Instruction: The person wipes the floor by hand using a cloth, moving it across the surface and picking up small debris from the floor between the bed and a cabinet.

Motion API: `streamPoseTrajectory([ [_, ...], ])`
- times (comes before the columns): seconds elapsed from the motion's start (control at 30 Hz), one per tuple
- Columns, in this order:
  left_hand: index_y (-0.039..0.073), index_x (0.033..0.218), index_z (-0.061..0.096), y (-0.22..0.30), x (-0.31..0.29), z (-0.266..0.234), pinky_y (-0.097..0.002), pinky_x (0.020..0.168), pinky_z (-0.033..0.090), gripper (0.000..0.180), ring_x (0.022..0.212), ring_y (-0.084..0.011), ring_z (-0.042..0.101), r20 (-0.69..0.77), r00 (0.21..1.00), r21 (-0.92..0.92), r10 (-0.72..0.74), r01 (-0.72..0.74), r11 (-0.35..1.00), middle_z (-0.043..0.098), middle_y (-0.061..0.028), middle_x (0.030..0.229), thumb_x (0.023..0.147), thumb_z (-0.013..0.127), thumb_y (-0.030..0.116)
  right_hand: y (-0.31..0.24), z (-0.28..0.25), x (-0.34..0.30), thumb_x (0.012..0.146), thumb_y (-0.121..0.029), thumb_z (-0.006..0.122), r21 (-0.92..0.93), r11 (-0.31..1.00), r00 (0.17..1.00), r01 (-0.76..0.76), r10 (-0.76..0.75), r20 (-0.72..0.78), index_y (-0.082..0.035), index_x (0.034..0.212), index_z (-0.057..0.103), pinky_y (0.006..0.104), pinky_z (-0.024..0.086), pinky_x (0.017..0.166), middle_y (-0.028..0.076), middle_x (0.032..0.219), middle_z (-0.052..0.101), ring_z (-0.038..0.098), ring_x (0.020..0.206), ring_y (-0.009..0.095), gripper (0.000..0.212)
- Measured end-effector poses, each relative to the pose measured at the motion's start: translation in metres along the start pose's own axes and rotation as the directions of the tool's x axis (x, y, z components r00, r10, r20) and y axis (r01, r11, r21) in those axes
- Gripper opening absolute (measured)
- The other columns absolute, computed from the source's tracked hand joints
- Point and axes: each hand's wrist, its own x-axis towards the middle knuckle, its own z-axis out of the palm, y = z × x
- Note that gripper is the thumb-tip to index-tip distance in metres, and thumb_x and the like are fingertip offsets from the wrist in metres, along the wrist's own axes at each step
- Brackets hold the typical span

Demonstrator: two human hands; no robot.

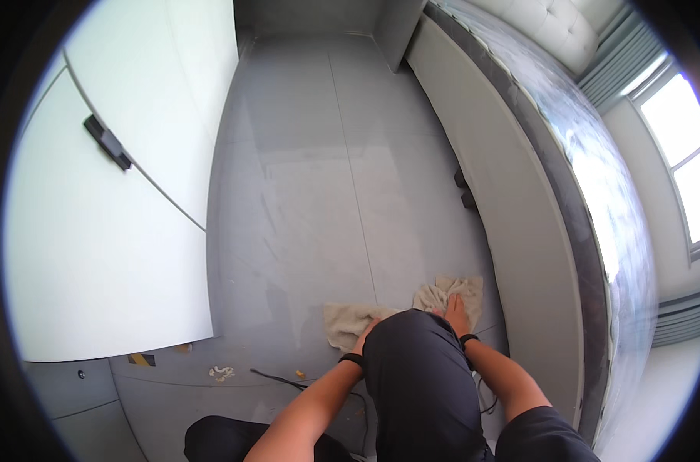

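Observation:
A beige cloth (345,322) lies on the grey floor to the left of my raised knee, and more rumpled beige cloth (473,289) shows to its right. The knee covers the stretch between, so I cannot tell whether it is one piece. My left hand (365,336) rests at the edge of the left part, its fingers mostly hidden behind the knee. On the right part my right hand (455,314) presses down, fingers stretched out over the folds. Both wrists wear dark bands.
A white cabinet (134,262) with a black handle (107,142) stands at left. Along the right runs a bed frame (504,177) with a plastic-wrapped mattress (577,146). White scraps (221,373), a yellow-and-black piece (142,359) and a black cable (277,377) lie on the floor (304,200).

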Motion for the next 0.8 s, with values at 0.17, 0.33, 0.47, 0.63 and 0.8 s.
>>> streamPoseTrajectory([
  [0.17,0.024,0.156,0.041,-0.032,0.007,0.027,-0.0484,0.125,0.025,0.055,0.155,-0.0230,0.028,0.067,0.996,-0.539,-0.066,0.092,0.837,0.036,-0.0003,0.165,0.102,0.052,0.030,-0.023,0.039,0.053,0.102,-0.052,0.046,0.000,0.986,0.964,-0.169,0.165,-0.208,0.009,0.158,0.021,0.0611,0.015,0.123,0.028,0.166,0.018,0.011,0.155,0.045,0.086],
  [0.33,0.020,0.156,0.042,-0.094,0.018,0.032,-0.0492,0.124,0.026,0.057,0.154,-0.0270,0.029,0.014,0.971,-0.503,-0.239,0.214,0.838,0.036,-0.0069,0.164,0.101,0.056,0.030,-0.088,0.001,0.166,0.101,-0.047,0.050,-0.128,0.990,0.889,-0.062,-0.003,-0.457,0.008,0.155,0.031,0.0610,0.018,0.122,0.024,0.164,0.025,0.017,0.155,0.041,0.079],
  [0.47,0.021,0.155,0.044,-0.151,0.051,0.035,-0.0492,0.123,0.027,0.057,0.151,-0.0275,0.034,0.055,0.868,-0.418,-0.493,0.468,0.779,0.038,-0.0088,0.163,0.100,0.058,0.032,-0.157,-0.028,0.283,0.100,-0.049,0.050,-0.176,0.980,0.869,0.087,-0.162,-0.468,0.004,0.154,0.036,0.0608,0.019,0.122,0.021,0.164,0.030,0.019,0.155,0.038,0.078],
  [0.63,0.021,0.152,0.048,-0.228,0.024,0.057,-0.0505,0.122,0.028,0.052,0.151,-0.0271,0.034,0.077,0.700,-0.275,-0.710,0.700,0.659,0.041,-0.0080,0.162,0.102,0.057,0.036,-0.277,-0.010,0.370,0.102,-0.049,0.048,-0.196,0.950,0.833,0.243,-0.308,-0.459,0.003,0.155,0.035,0.0619,0.020,0.122,0.021,0.165,0.028,0.020,0.155,0.038,0.076],
  [0.8,0.018,0.150,0.050,-0.305,-0.001,0.075,-0.0499,0.122,0.028,0.050,0.151,-0.0273,0.033,0.027,0.519,-0.245,-0.854,0.832,0.498,0.040,-0.0080,0.162,0.103,0.055,0.036,-0.398,-0.009,0.434,0.103,-0.044,0.046,-0.244,0.888,0.785,0.390,-0.459,-0.417,0.000,0.157,0.035,0.0619,0.020,0.122,0.019,0.166,0.028,0.020,0.155,0.038,0.070],
])
